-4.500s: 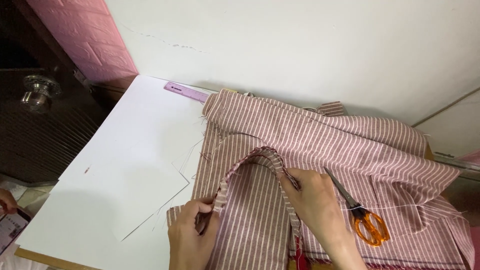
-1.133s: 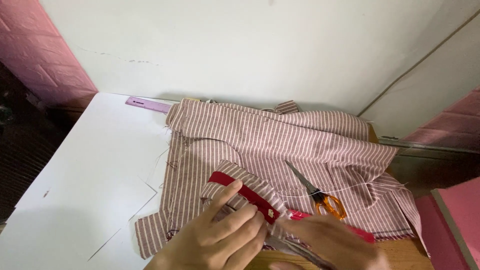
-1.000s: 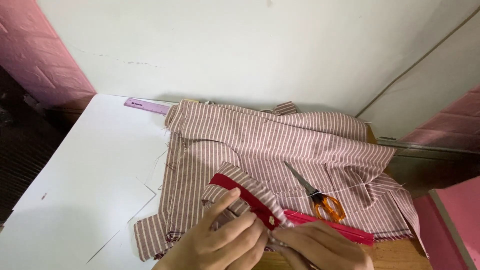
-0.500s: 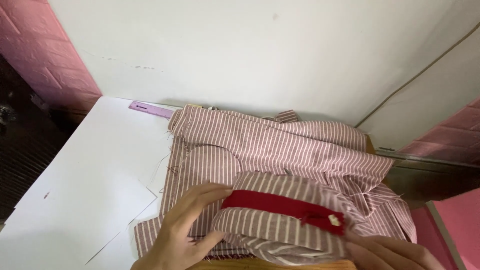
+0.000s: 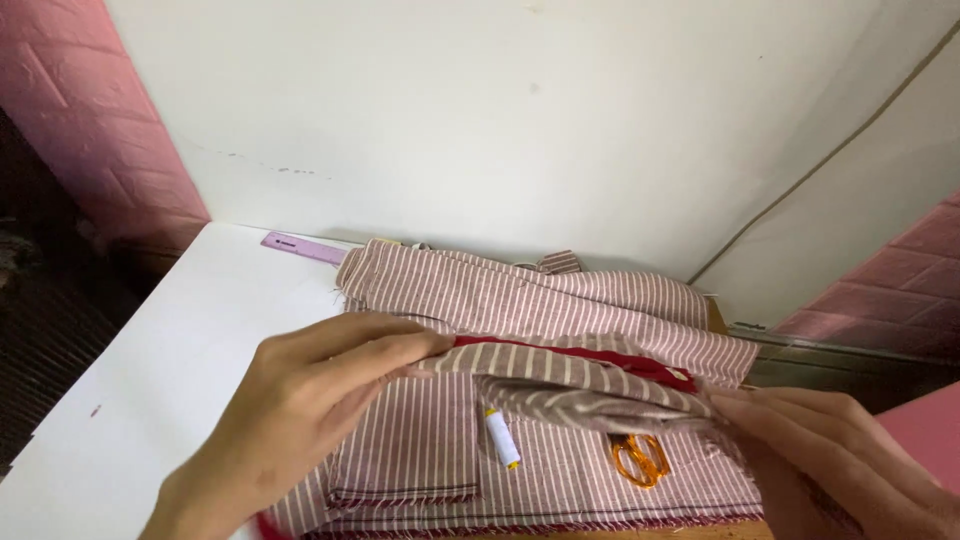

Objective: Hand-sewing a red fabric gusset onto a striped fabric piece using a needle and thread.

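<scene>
Here both hands, left hand (image 5: 300,420) and right hand (image 5: 830,450), grip pinched, lift the soft striped cloth (image 5: 560,375).

Home sewing corner: white worktable (image 5: 150,380) against a plain white wall (image 5: 480,120); pink brick-pattern wall covering (image 5: 70,110) upper left and lower right of frame; striped fabric (image 5: 560,300), white thread spool (image 5: 502,438), orange-handled scissors (image 5: 640,460), lilac ruler (image 5: 303,247) at the table's far edge

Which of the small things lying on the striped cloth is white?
The little thread spool, under the lifted fabric strip. The scissors beside it have orange handles.
</scene>
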